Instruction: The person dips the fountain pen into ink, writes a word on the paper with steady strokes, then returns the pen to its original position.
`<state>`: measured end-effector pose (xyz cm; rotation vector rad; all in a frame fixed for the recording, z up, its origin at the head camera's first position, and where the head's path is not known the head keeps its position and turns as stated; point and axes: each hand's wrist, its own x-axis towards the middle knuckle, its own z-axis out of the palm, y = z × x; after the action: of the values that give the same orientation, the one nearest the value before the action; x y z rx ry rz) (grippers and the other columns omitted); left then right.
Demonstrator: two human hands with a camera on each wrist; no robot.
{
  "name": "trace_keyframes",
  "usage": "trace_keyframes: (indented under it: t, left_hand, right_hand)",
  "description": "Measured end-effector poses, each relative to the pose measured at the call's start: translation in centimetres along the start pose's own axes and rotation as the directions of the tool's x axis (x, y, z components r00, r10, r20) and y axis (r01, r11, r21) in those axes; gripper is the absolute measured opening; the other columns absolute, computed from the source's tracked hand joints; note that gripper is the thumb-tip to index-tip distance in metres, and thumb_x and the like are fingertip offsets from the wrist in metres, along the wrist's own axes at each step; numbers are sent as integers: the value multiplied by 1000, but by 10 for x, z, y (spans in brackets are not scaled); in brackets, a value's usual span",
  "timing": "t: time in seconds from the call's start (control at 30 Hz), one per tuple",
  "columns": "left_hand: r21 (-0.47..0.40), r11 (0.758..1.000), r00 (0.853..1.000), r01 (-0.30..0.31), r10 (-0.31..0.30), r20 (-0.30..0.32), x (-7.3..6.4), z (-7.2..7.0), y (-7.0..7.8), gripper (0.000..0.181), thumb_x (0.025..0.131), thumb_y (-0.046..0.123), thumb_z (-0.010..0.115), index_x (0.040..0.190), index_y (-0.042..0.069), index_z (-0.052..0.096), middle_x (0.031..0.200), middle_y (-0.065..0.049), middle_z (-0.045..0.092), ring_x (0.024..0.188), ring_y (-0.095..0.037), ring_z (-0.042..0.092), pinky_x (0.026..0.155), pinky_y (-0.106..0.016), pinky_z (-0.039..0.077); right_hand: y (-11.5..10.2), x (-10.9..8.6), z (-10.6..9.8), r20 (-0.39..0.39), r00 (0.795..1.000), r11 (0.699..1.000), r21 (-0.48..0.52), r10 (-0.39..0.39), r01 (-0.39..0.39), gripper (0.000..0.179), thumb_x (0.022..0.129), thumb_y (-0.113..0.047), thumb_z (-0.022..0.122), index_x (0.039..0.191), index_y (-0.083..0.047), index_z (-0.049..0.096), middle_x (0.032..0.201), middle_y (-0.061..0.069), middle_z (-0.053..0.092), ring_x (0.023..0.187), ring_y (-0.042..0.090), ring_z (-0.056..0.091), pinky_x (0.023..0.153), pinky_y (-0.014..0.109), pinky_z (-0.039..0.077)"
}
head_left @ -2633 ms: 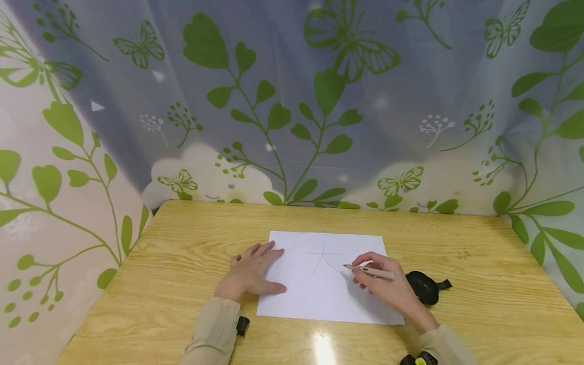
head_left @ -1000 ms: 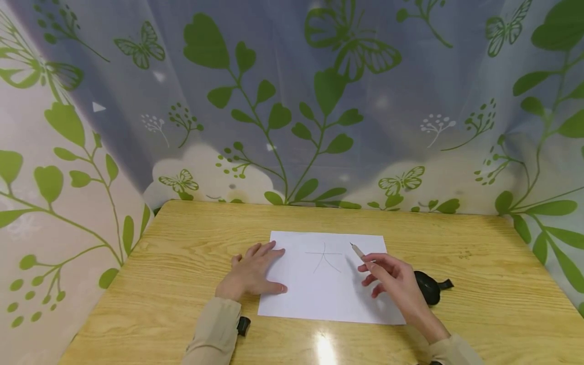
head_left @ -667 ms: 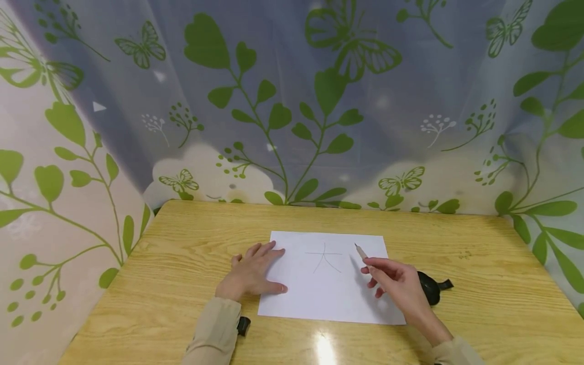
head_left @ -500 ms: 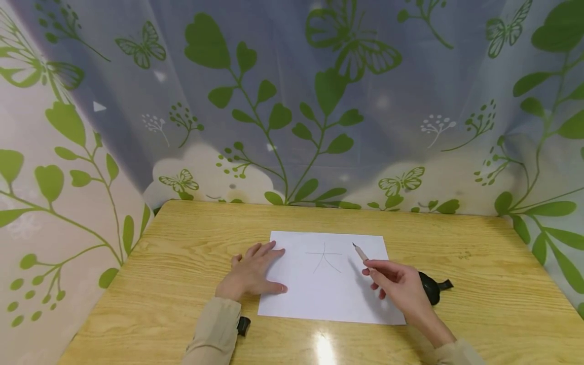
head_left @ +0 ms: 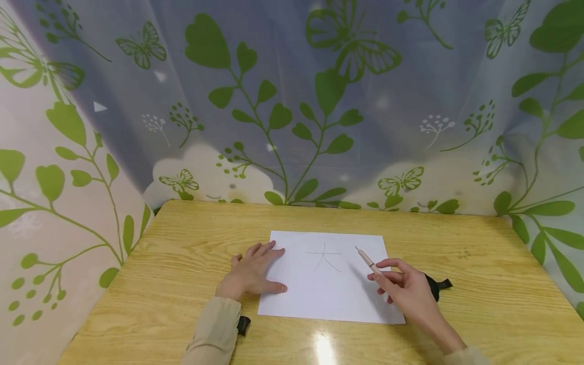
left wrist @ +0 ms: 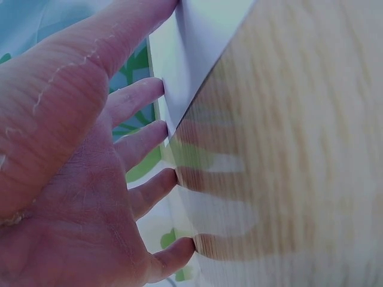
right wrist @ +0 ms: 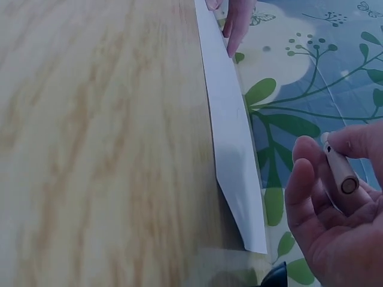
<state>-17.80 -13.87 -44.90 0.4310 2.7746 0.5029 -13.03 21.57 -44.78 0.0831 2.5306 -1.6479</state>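
A white sheet of paper [head_left: 315,301] lies on the wooden table, bearing several thin dark strokes [head_left: 324,253] that form a 大-like figure. My left hand [head_left: 248,274] rests with spread fingers on the sheet's left edge; in the left wrist view, the fingertips of that hand [left wrist: 90,173] meet the paper and tabletop. Over the sheet's right part, my right hand [head_left: 408,291] pinches a light-coloured pen [head_left: 366,259] between thumb and fingers. Its dark tip points up and left, right of the strokes. The right wrist view shows the round end of the pen [right wrist: 343,173].
Behind my right hand a black object with a short strap [head_left: 443,285] sits on the table [head_left: 493,284], mostly covered by the hand. A black band piece [head_left: 244,325] shows at my left sleeve. A leaf-and-butterfly patterned curtain [head_left: 388,126] hangs behind and along the table's sides.
My right hand has lifted the pen from near the lower right stroke and drawn it back rightward, covering more of the black object. The pen now points away from me. The left hand stays put.
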Motion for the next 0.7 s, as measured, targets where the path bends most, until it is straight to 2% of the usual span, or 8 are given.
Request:
trace_keyframes:
  t: [0.13,0.3,0.4,0.47,0.57,0.7]
  left_hand:
    - [-3,1000,1000,5,-5,6,0,0,0,85,84,53,78,157,27,42,171,-1,25,156,-40,20,111,-79,22]
    - [2,1000,1000,4,-4,4,0,-1,0,85,84,53,78,157,26,42,171,-2,25,156,-40,21,111,-79,22]
    - [2,1000,1000,3,-3,6,0,-1,0,85,84,53,78,157,26,42,171,-2,25,156,-40,21,111,-79,22]
    - [1,1000,1000,5,-5,9,0,-1,0,85,84,53,78,157,27,42,171,-2,25,156,-40,20,111,-79,22]
    - [-1,1000,1000,3,-3,8,0,0,0,85,84,53,78,157,27,42,171,-2,25,156,-40,20,111,-79,22]
    - [-2,1000,1000,-2,2,4,0,0,-1,86,84,53,78,157,27,42,171,-2,25,156,-40,20,111,-79,22]
  right_hand:
    - [1,-4,-7,-28,1000,999,-52,6,-7,32,98,-30,70,123,-10,64,107,3,81,67,11,59,54,26,48]
    - [5,-9,-16,-72,997,993,-112,-36,28,31,98,-33,70,118,-9,68,103,0,81,75,0,57,63,22,43]
    - [7,-13,-22,-90,995,992,-121,-48,37,31,98,-34,70,116,-8,68,102,1,81,87,-1,65,70,21,48]
    - [8,-15,-25,-100,994,993,-114,-45,33,32,98,-34,70,115,-8,68,101,2,81,88,0,67,71,21,50]
    - [10,-16,-29,-111,994,995,-100,-23,12,36,96,-37,72,116,-8,67,100,1,81,88,1,68,71,21,50]
    - [13,-19,-34,-147,989,992,-122,5,-23,39,94,-40,74,117,-9,66,96,-4,80,77,5,63,64,24,46]
